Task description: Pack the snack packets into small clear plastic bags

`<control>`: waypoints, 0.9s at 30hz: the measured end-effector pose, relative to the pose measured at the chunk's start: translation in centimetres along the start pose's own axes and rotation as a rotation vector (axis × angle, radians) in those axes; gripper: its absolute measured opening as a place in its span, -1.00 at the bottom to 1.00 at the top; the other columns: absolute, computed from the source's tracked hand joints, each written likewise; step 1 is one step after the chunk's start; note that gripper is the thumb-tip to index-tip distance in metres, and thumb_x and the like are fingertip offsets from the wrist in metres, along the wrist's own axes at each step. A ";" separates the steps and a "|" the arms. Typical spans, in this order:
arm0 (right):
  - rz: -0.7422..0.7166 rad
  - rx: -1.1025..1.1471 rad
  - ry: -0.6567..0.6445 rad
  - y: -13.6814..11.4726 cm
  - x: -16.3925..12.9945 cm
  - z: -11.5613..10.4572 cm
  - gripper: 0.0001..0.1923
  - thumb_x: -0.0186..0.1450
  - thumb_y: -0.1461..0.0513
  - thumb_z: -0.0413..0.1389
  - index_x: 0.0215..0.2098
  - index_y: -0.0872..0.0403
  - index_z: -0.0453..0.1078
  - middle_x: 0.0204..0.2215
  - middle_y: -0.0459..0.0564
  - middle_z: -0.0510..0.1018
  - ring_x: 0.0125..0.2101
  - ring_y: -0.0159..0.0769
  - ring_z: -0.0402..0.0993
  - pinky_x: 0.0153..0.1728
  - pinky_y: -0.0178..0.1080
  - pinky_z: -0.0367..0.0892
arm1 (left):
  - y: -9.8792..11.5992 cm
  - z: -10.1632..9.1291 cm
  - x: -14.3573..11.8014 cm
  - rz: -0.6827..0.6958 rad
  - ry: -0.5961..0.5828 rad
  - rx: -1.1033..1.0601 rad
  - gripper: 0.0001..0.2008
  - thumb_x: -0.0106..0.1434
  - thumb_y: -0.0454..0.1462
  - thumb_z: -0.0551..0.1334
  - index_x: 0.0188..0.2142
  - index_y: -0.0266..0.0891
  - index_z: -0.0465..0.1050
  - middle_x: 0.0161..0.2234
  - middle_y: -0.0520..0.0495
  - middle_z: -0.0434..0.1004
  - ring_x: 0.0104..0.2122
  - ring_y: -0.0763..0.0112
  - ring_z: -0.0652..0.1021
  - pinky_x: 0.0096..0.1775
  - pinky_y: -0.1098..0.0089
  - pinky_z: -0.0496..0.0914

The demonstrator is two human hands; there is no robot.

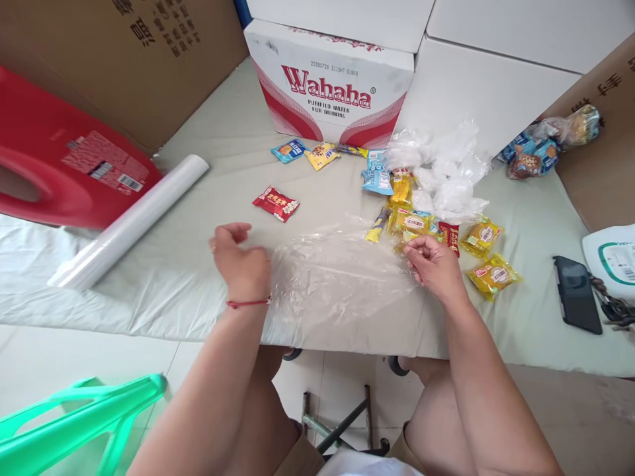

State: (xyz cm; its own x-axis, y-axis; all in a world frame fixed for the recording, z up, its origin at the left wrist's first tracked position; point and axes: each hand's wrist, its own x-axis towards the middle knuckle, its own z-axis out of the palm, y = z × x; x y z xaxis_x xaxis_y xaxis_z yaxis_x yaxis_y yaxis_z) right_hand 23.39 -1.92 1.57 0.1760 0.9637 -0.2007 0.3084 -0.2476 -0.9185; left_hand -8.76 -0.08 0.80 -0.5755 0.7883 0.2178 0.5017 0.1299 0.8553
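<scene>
light: bright, even | shadows: faint | edges: wide-angle bowed | focus: sharp

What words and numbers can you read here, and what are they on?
"Wahaha": red letters on the white box.
"PURIFIED WATER FOR DRINKING": same box, under the brand.
"20260726 211947 01909", roughly: small stamp on that box, partly blurred.
Brown carton: dark printed characters, cut off, unreadable.
Red jug label and barcode: too small.
Snack packets: print too blurred.

I see one clear plastic sheet, one red snack pack, one white roll, one black phone and two yellow packs at the right.
</scene>
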 end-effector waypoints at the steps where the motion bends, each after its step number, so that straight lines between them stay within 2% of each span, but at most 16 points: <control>1: -0.009 -0.015 -0.002 0.1 0.0 0.3 -0.69 0.21 -0.02 0.24 -0.32 0.03 0.37 -0.62 -0.20 0.41 -0.75 -0.47 0.20 -0.77 -0.39 0.09 | 0.3 -0.1 -0.4 0.090 0.159 0.066 -0.64 -0.03 -0.52 0.16 -0.22 -0.19 0.37 -0.13 -0.10 0.41 -0.10 0.20 0.49 -0.17 0.16 0.45; 2: -0.024 -0.037 0.001 0.2 -0.1 0.5 -0.71 0.22 -0.01 0.23 -0.32 0.03 0.38 -0.61 -0.20 0.41 -0.74 -0.45 0.22 -0.76 -0.38 0.12 | 0.8 -0.1 -0.9 0.225 0.204 0.105 -0.64 0.01 -0.53 0.13 -0.22 -0.17 0.39 -0.10 -0.10 0.42 -0.05 0.19 0.49 -0.14 0.14 0.44; 3: -0.044 -0.063 0.006 0.3 -0.1 0.7 -0.72 0.23 0.00 0.22 -0.31 0.02 0.39 -0.61 -0.19 0.41 -0.72 -0.43 0.26 -0.74 -0.37 0.15 | 1.3 0.1 -1.7 0.403 0.166 0.122 -0.66 0.05 -0.54 0.11 -0.25 -0.15 0.41 -0.13 -0.08 0.43 -0.03 0.18 0.49 -0.09 0.13 0.44; 4: -0.066 -0.093 0.007 0.5 -0.1 0.9 -0.73 0.24 0.01 0.21 -0.30 0.02 0.40 -0.60 -0.19 0.42 -0.69 -0.41 0.30 -0.72 -0.37 0.18 | 1.9 0.4 -2.6 0.596 0.129 0.077 -0.69 0.05 -0.56 0.08 -0.36 -0.14 0.39 -0.26 -0.05 0.45 -0.10 0.21 0.51 -0.09 0.12 0.44; 5: -0.089 -0.123 0.006 0.7 -0.1 1.1 -0.74 0.26 0.01 0.20 -0.29 0.03 0.41 -0.60 -0.18 0.42 -0.68 -0.39 0.33 -0.70 -0.36 0.21 | 2.4 0.9 -3.4 0.791 -0.126 0.041 -0.71 0.06 -0.55 0.08 -0.42 -0.13 0.38 -0.33 -0.02 0.47 -0.17 0.26 0.53 -0.10 0.16 0.46; 6: -0.113 -0.152 0.004 0.8 -0.2 1.3 -0.75 0.27 0.01 0.19 -0.29 0.03 0.42 -0.59 -0.17 0.43 -0.66 -0.38 0.35 -0.68 -0.35 0.23 | 2.8 1.4 -4.3 0.885 -0.372 0.054 -0.72 0.07 -0.56 0.07 -0.44 -0.15 0.37 -0.35 -0.02 0.51 -0.22 0.29 0.55 -0.15 0.20 0.47; 8: -0.161 -0.201 0.003 0.9 -0.4 1.5 -0.75 0.30 0.02 0.18 -0.29 0.03 0.43 -0.58 -0.16 0.45 -0.63 -0.37 0.38 -0.64 -0.35 0.26 | 3.4 2.7 -5.5 0.850 -0.637 0.231 -0.72 0.12 -0.55 0.07 -0.40 -0.18 0.43 -0.29 -0.08 0.59 -0.20 0.24 0.57 -0.19 0.22 0.47; 9: -0.176 -0.214 0.003 0.9 -0.6 1.6 -0.75 0.30 0.02 0.18 -0.29 0.03 0.43 -0.58 -0.15 0.46 -0.63 -0.37 0.39 -0.63 -0.34 0.27 | 3.5 3.2 -5.8 0.800 -0.696 0.300 -0.74 0.19 -0.52 0.07 -0.36 -0.20 0.46 -0.25 -0.13 0.61 -0.16 0.21 0.58 -0.18 0.22 0.48; 12: -0.147 -0.182 0.005 0.3 -1.6 1.3 -0.72 0.31 -0.01 0.20 -0.29 0.03 0.41 -0.56 -0.15 0.49 -0.67 -0.40 0.35 -0.64 -0.35 0.26 | 3.7 4.1 -5.6 0.676 -0.715 0.381 -0.75 0.40 -0.35 0.05 -0.22 -0.26 0.53 -0.11 -0.21 0.62 -0.03 0.10 0.56 -0.02 0.10 0.47; 14: -0.080 -0.111 0.014 -0.2 -2.4 0.8 -0.68 0.29 -0.05 0.22 -0.29 0.02 0.39 -0.57 -0.17 0.49 -0.70 -0.42 0.32 -0.67 -0.35 0.24 | 3.6 4.0 -5.0 0.635 -0.734 0.393 -0.73 0.43 -0.30 0.05 -0.18 -0.28 0.54 -0.08 -0.23 0.63 0.01 0.07 0.57 0.05 0.02 0.44; 17: 0.017 -0.014 0.019 -0.4 -3.6 -0.4 -0.63 0.24 -0.08 0.26 -0.30 0.02 0.36 -0.59 -0.19 0.46 -0.70 -0.43 0.30 -0.72 -0.38 0.20 | 3.1 3.7 -4.1 0.629 -0.805 0.378 -0.70 0.36 -0.43 0.04 -0.18 -0.28 0.56 -0.09 -0.19 0.65 0.03 0.12 0.58 0.11 0.06 0.42; 19: 0.059 -0.002 0.020 -0.1 -4.0 -1.3 -0.62 0.23 -0.08 0.28 -0.31 0.02 0.36 -0.60 -0.18 0.46 -0.71 -0.44 0.29 -0.72 -0.39 0.17 | 2.7 3.6 -3.9 0.643 -0.810 0.372 -0.63 0.29 -0.51 0.01 -0.18 -0.27 0.58 -0.07 -0.17 0.66 0.07 0.15 0.57 0.13 0.10 0.42; 21: 0.052 -0.048 0.051 0.4 -4.1 -2.0 -0.63 0.25 -0.07 0.27 -0.30 0.03 0.38 -0.59 -0.17 0.47 -0.69 -0.43 0.28 -0.70 -0.37 0.19 | 2.4 3.8 -3.8 0.652 -0.796 0.384 -0.61 0.30 -0.49 0.00 -0.14 -0.25 0.59 -0.02 -0.17 0.65 0.11 0.15 0.56 0.14 0.08 0.40; 24: -0.131 -0.268 0.259 0.5 -4.2 -2.5 -0.68 0.29 -0.03 0.24 -0.22 0.04 0.44 -0.43 -0.09 0.54 -0.57 -0.39 0.37 -0.54 -0.30 0.34 | 2.1 4.3 -3.8 0.669 -0.816 0.402 -0.64 0.42 -0.34 0.01 0.03 -0.21 0.55 0.18 -0.18 0.55 0.24 0.13 0.46 0.27 -0.03 0.26; 26: -0.396 -0.427 0.416 0.0 -4.8 -2.2 -0.69 0.30 0.02 0.25 -0.11 0.03 0.46 -0.22 -0.01 0.56 -0.43 -0.34 0.43 -0.36 -0.21 0.42 | 1.9 4.6 -3.5 0.696 -0.877 0.419 -0.59 0.46 -0.24 0.01 0.20 -0.16 0.43 0.33 -0.15 0.37 0.34 0.13 0.33 0.35 -0.13 0.07; 27: -0.560 -0.487 0.423 -0.3 -5.2 -1.9 -0.65 0.29 0.03 0.27 -0.05 0.02 0.45 -0.13 0.02 0.54 -0.33 -0.28 0.47 -0.26 -0.15 0.45 | 1.8 4.8 -3.3 0.711 -0.915 0.427 -0.56 0.47 -0.21 0.00 0.27 -0.14 0.36 0.38 -0.14 0.28 0.38 0.14 0.27 0.37 -0.16 -0.02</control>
State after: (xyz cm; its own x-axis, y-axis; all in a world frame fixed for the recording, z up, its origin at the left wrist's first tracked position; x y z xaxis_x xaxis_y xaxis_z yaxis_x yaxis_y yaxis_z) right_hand 24.17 -7.04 3.53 0.1822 0.8623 0.4725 0.8043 0.1457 -0.5760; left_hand -2.86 0.41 -0.60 0.4893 0.8720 0.0157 0.7874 -0.4494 0.4220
